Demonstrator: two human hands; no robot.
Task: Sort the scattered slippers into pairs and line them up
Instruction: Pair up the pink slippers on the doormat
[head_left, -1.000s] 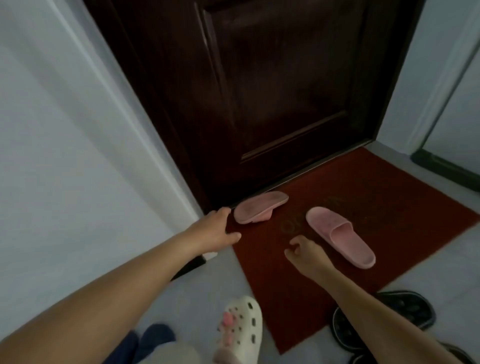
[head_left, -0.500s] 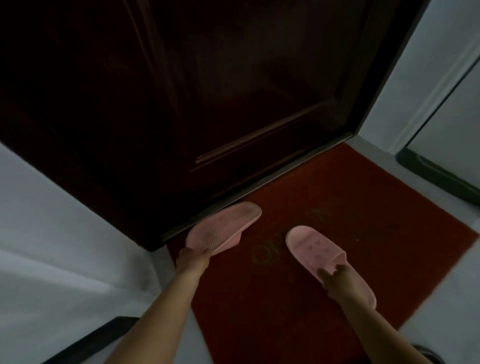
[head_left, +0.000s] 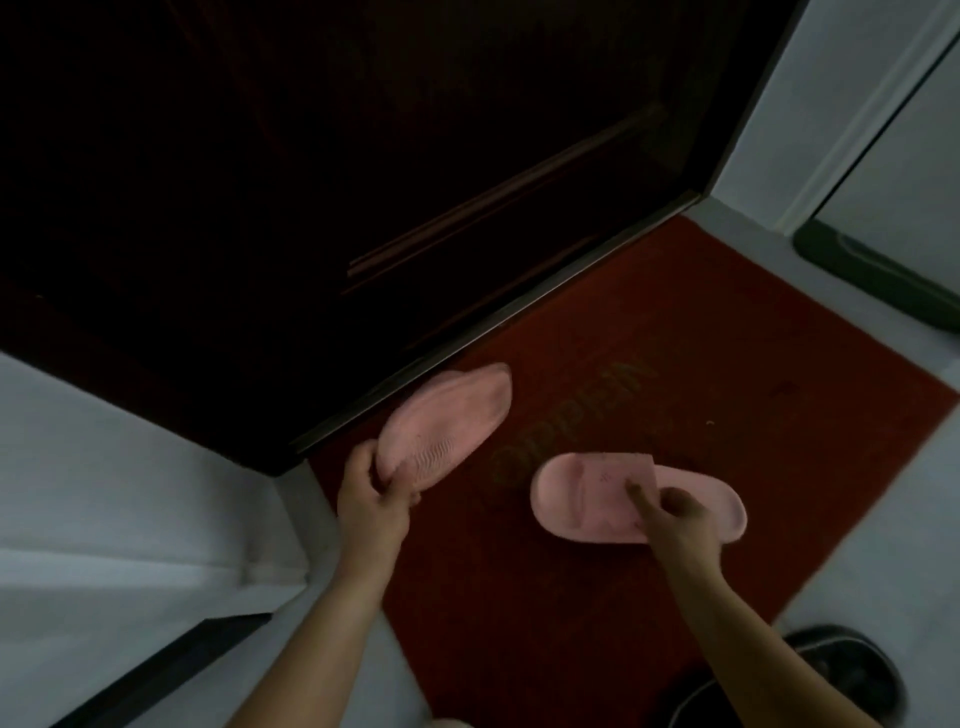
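- Left hand (head_left: 371, 499) reaches forward from lower centre, forearm bare, fingers curled round the near end of the upturned pink slipper (head_left: 447, 423); thumb on the ribbed sole, closed grip.
- That slipper lies sole-up, tilted, far end close against the dark door (head_left: 363, 156) threshold, on the left part of the red doormat (head_left: 675, 389).
- Right hand (head_left: 675, 519) comes in from lower right, fingers laid over the strap of the second pink slipper (head_left: 597, 493), index finger stretched out on top; looks like a loose hold, cannot tell if it is fully clamped.
- Second slipper is right way up, lying crosswise on the mat, mid-right, apart from the first one.
- Mat has faded lettering between the two slippers.
- Black slipper (head_left: 852, 670) at lower right on the grey floor (head_left: 883, 519), partly hidden by the right forearm.
- White wall (head_left: 104, 467) with dark skirting on the left; white frame at upper right.
- Picture is dim and blurred.
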